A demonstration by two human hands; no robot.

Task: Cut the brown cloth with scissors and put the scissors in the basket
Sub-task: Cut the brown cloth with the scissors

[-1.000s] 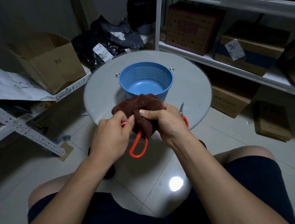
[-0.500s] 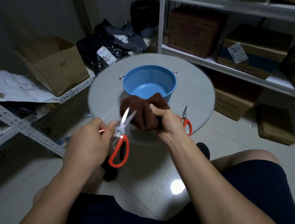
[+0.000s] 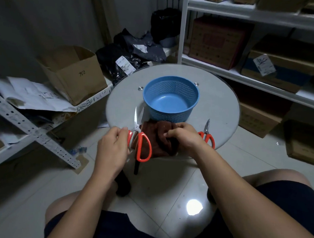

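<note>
A: Item, scissors (image 3: 140, 135): orange-handled, blades slightly parted, pointing away; one loop in the left hand (image 3: 113, 149) grip, other loop free.

B: Item, brown cloth (image 3: 157, 136)?

A: Bunched at the worktop (image 3: 222, 98) near edge, pinched in the right hand (image 3: 185, 138) grip, touching the blue basket (image 3: 171, 98).

B: Handling note?

A: Seat fingers in both loops; pull one cloth edge taut; feed it deep between blades.

Perforated plastic basket (image 3: 171, 98), fuzzy brown cloth (image 3: 158, 141), shiny metal scissors (image 3: 140, 135).
</note>
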